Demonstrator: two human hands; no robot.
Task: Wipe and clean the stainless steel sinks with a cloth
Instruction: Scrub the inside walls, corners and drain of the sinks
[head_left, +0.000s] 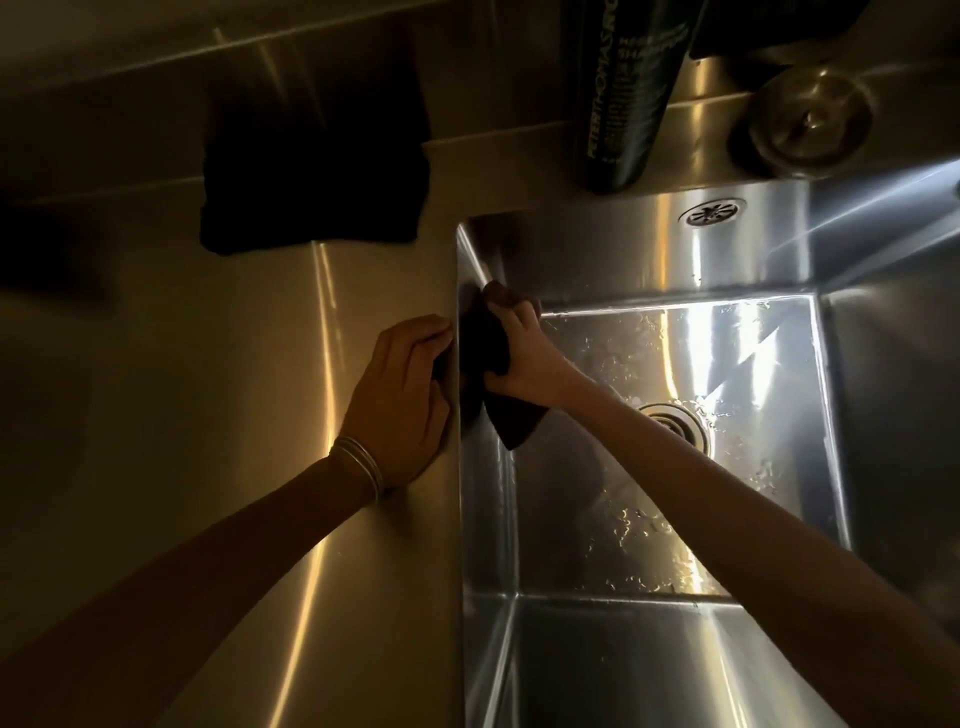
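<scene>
A deep stainless steel sink (649, 649) fills the right half of the view, its floor wet with droplets around the drain (675, 423). My right hand (524, 358) is inside the basin, shut on a dark cloth (488, 353) and pressing it against the sink's left wall near the far corner. A corner of the cloth hangs down below my hand. My left hand (400, 400) rests flat on the steel counter (234, 415), fingers at the sink's left rim, bangles on the wrist.
A second dark cloth (317, 171) lies on the counter against the back wall. A tall dark bottle (628, 93) stands behind the sink. To its right sits a round metal strainer plug (810, 119). An overflow grille (711, 212) is in the sink's back wall.
</scene>
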